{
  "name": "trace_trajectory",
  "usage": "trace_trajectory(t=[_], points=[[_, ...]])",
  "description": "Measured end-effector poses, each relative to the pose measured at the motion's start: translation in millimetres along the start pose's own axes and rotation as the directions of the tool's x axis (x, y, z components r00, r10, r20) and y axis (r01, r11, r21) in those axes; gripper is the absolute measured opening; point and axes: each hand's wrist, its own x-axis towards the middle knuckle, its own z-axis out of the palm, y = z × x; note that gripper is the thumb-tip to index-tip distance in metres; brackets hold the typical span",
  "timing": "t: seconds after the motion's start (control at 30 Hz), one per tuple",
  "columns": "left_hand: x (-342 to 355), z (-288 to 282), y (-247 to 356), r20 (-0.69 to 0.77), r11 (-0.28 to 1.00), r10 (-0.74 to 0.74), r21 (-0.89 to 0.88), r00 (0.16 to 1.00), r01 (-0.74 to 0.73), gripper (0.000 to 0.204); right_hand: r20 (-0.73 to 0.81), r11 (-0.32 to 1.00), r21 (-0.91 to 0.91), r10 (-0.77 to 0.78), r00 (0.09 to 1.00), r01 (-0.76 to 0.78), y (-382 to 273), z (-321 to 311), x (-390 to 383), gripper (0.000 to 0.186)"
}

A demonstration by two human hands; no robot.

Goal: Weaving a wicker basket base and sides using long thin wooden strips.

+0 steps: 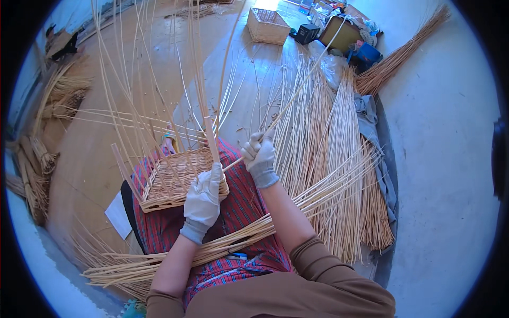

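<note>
On my lap, over a red striped cloth (244, 199), rests a half-woven wicker basket (177, 172) with tall thin rods standing up from its edges. My left hand (203, 200), in a white glove, is closed round its near right corner, the thumb against a flat upright stake (211, 140). To the right, my gloved right hand (260, 156) is shut on a long pale wicker rod (233, 164). One end of the rod meets the basket's right side near my left fingers; the other reaches far up and right. Where it enters the weave is hidden.
A bundle of wicker rods (238, 233) lies across my lap under my forearms. Large rod bundles (334, 175) spread over the floor at right. Farther off are a finished-looking wicker box (268, 26), a heap of bags, and a brown bundle (405, 50). More bundles (69, 93) line the left wall.
</note>
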Motion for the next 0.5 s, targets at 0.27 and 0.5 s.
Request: trace_trajectory(t=[0.27,0.5], points=[[-4.0,2.0,2.8,0.081,0.998,-0.051,-0.016,0.995,0.053,0.083,-0.067,0.995,0.099,0.022,0.998,-0.016,-16.7,12.8,-34.2,0.061],[-4.2,5.4,-5.7,0.027,0.999,0.024,-0.04,0.999,-0.023,0.072,0.264,0.608,-0.66,-0.362,0.894,0.442,80.3,58.5,-167.9,0.018]])
